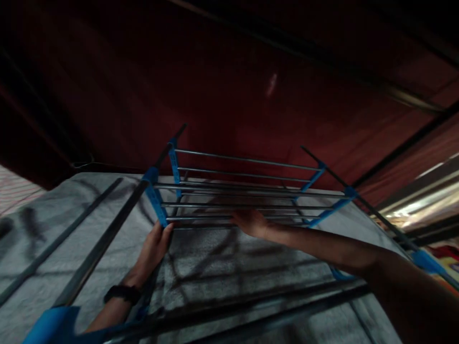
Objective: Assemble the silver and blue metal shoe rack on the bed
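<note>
A rack of thin grey metal tubes (251, 207) joined by blue plastic brackets stands over a grey cloth. My left hand (156, 246), with a dark band (123, 294) on its wrist, is closed at the lower end of the left blue bracket (155, 203). Reaching in from the right, my right hand (250, 222) is closed around the lower tubes near the middle of the rack; its fingertips are partly hidden by shadow and the tubes. Thicker upright poles (107, 243) pass through the bracket corners on the left.
A dark red cloth or panel (222, 110) fills the space behind the rack. Nearer to me are another blue corner piece (53, 325) and blurred dark tubes (258, 306). One loose-looking tube (64, 239) lies at the left on the grey cloth (201, 267). Colourful fabric (448, 258) shows at far right.
</note>
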A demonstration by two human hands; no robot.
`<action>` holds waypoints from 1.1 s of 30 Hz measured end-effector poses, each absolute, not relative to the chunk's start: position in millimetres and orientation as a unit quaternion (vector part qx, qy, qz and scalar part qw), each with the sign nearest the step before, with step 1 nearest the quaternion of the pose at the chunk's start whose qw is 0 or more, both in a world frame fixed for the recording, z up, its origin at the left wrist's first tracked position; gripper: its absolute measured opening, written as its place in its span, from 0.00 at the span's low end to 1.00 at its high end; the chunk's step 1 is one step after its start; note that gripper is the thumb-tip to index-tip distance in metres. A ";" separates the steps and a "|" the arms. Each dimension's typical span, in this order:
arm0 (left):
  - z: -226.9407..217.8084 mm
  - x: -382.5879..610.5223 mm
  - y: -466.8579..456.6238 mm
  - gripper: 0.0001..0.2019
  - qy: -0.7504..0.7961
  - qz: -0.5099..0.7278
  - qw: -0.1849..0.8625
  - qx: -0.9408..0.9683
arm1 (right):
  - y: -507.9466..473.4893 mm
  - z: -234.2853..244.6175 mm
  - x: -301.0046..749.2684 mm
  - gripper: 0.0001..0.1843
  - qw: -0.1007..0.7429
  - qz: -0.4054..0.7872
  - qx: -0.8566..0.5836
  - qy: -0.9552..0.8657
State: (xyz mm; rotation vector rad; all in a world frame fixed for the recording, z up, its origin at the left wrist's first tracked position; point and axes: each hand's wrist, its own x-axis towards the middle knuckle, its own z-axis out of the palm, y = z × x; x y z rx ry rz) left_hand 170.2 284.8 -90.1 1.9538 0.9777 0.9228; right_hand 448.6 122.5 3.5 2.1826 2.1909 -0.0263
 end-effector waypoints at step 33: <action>-66.9 169.3 277.0 0.27 0.384 0.399 0.425 0.716 | 26.4 116.8 448.5 0.17 -0.074 -0.153 0.686 0.707</action>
